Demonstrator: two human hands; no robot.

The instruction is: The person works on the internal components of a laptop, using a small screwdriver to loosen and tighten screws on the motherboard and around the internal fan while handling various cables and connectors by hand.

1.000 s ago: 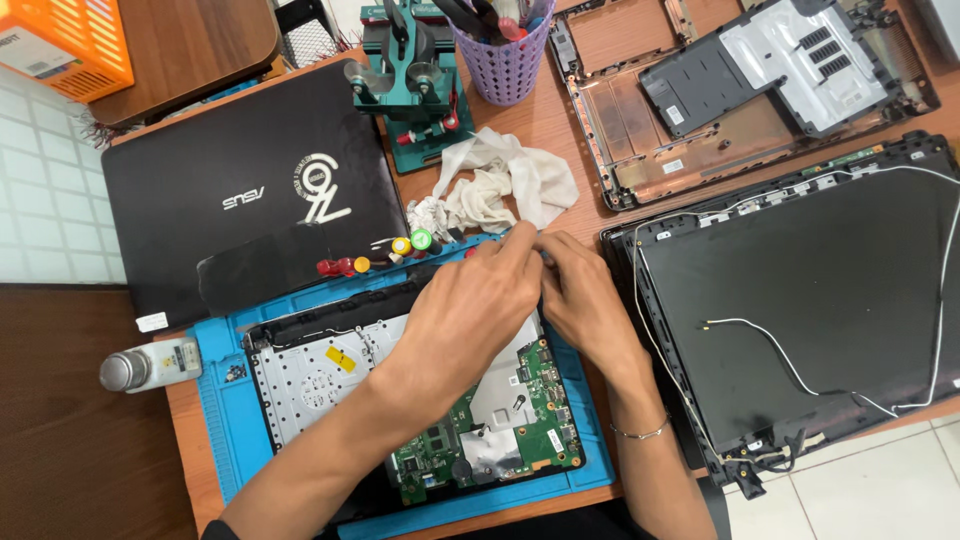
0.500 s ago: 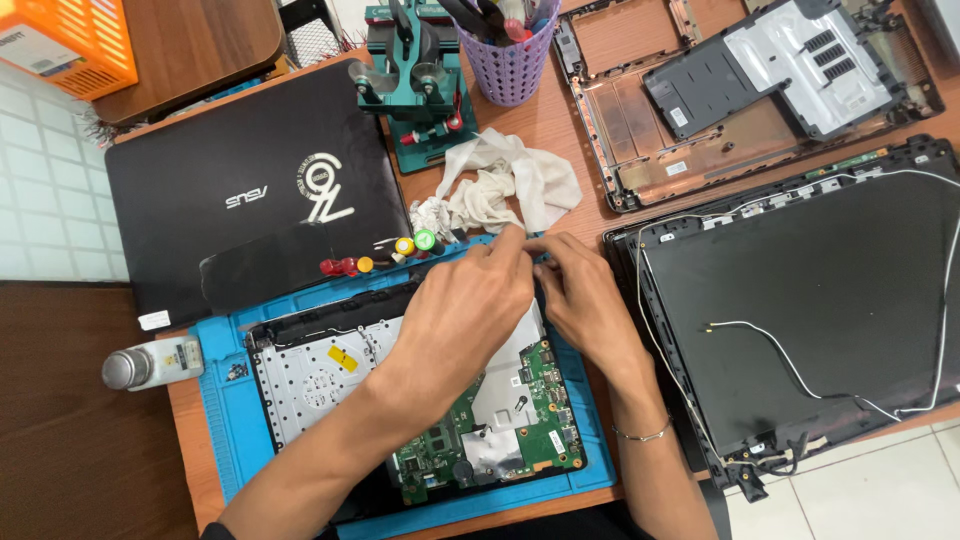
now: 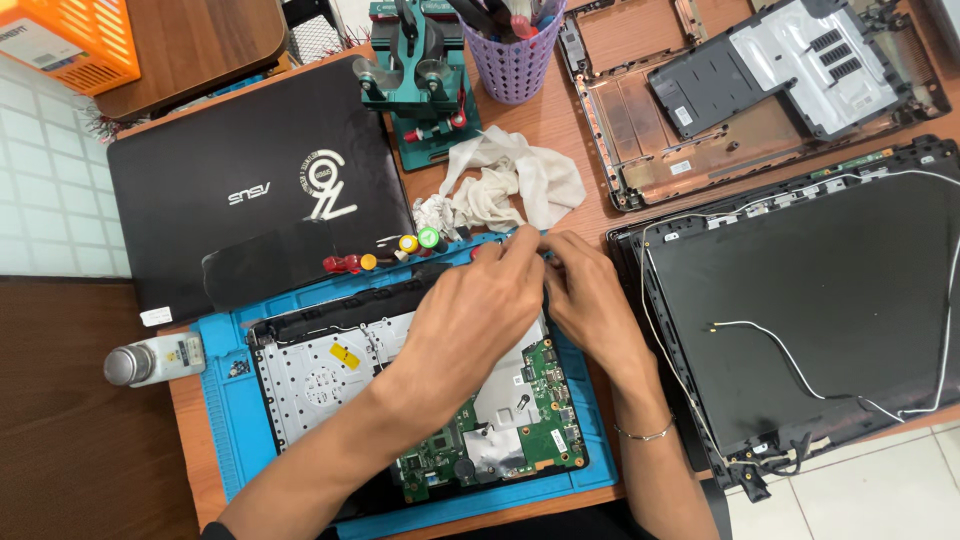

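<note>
Both hands have crept slightly toward 12 o'clock since the earlier frame. Left hand (image 3: pixel 470 320) and right hand (image 3: pixel 590 305) meet, fingertips pinching something small, hidden, at the opened laptop's (image 3: pixel 400 400) far edge on the blue mat (image 3: pixel 225 400). Risk: slipping fingers could strain the green circuit board (image 3: pixel 540 420). White cloth (image 3: pixel 520 180) lies at 12 o'clock beyond.

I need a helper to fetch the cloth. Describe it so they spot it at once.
Start at the blue work mat under the opened laptop. Just beyond its far edge, below the purple pen cup, lies the crumpled white cloth. It is the only soft, wrinkled thing among hard plastic parts.
</note>
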